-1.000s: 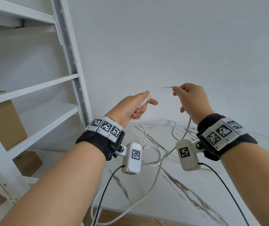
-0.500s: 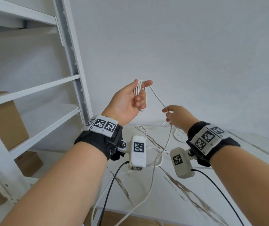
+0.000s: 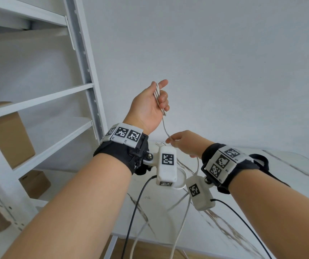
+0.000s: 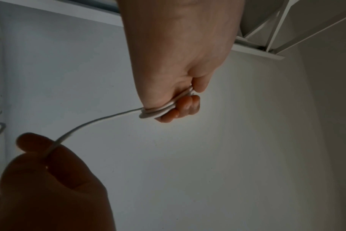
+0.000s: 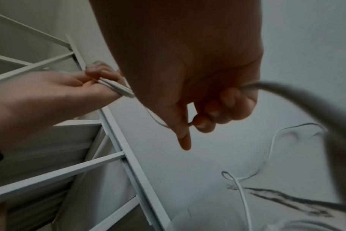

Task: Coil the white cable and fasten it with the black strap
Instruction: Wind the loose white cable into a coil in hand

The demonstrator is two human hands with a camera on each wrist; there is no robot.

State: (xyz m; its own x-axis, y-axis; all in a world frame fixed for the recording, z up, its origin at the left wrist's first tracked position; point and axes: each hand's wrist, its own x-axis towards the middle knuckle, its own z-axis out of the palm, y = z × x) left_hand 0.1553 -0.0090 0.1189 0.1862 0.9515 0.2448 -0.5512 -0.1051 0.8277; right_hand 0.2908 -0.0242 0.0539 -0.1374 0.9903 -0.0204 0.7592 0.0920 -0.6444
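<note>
My left hand [image 3: 150, 107] is raised in front of the wall and grips several loops of the white cable [image 3: 158, 96] wound round its fingers [image 4: 185, 107]. From the loops one strand [image 4: 101, 119] runs down to my right hand [image 3: 183, 143], which pinches it just below and to the right. Past the right hand the cable [image 5: 286, 92] drops to the table and trails off its front edge [image 3: 181, 227]. More slack [image 5: 271, 150] lies on the tabletop. No black strap shows in any view.
A marble-patterned table [image 3: 252, 221] lies below my hands against a plain white wall. A white metal shelf unit [image 3: 86, 58] stands at the left with cardboard boxes [image 3: 9, 133] on its shelves. Black camera leads [image 3: 133, 217] hang from both wrists.
My right hand has come down from level with the left hand to below it, drawing the strand round the left fingers. The left hand has risen and turned palm towards me.
</note>
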